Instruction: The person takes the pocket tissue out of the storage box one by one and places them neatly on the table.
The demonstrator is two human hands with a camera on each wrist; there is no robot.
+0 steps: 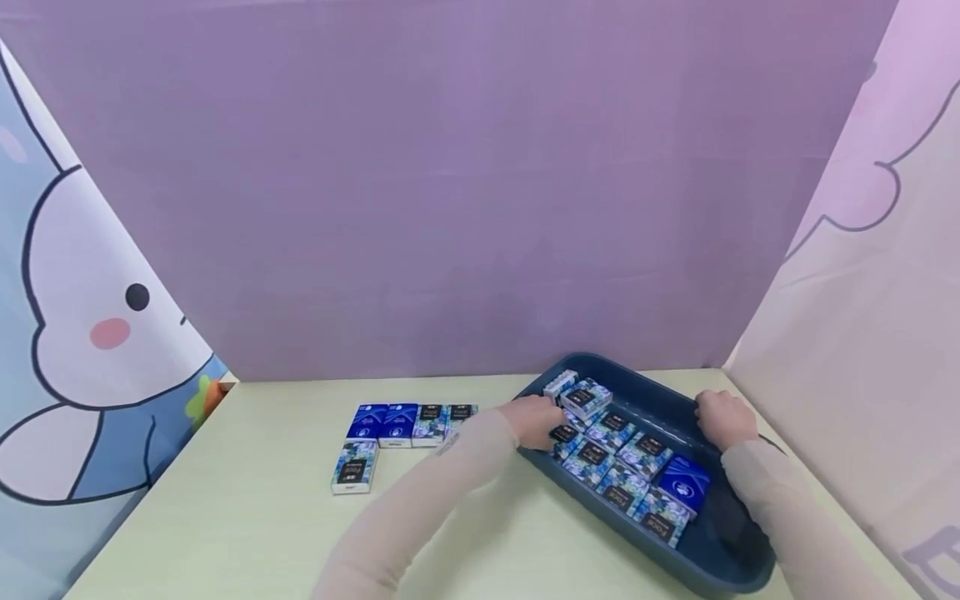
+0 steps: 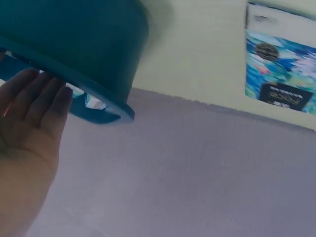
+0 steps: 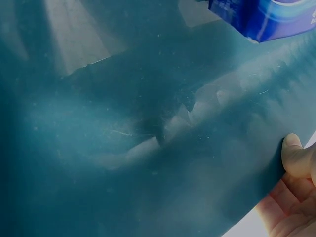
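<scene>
A dark blue tray [image 1: 675, 400] sits at the right of the table and holds several small blue-patterned tissue packs [image 1: 622, 454]. My left hand [image 1: 538, 421] is at the tray's left rim, next to the packs. In the left wrist view its fingers [image 2: 39, 89] lie straight beside the tray's rim [image 2: 98, 94]. My right hand [image 1: 723, 417] grips the tray's right rim. The right wrist view shows its thumb [image 3: 295, 153] curled over the edge of the tray [image 3: 148, 123]. A plain blue pack [image 3: 261, 17] lies inside.
A row of tissue packs [image 1: 408, 421] lies on the pale table [image 1: 247, 517] left of the tray, with one more pack [image 1: 354, 467] in front of it. One pack [image 2: 281, 74] shows in the left wrist view. Purple and cartoon-printed screens [image 1: 465, 192] wall in the table.
</scene>
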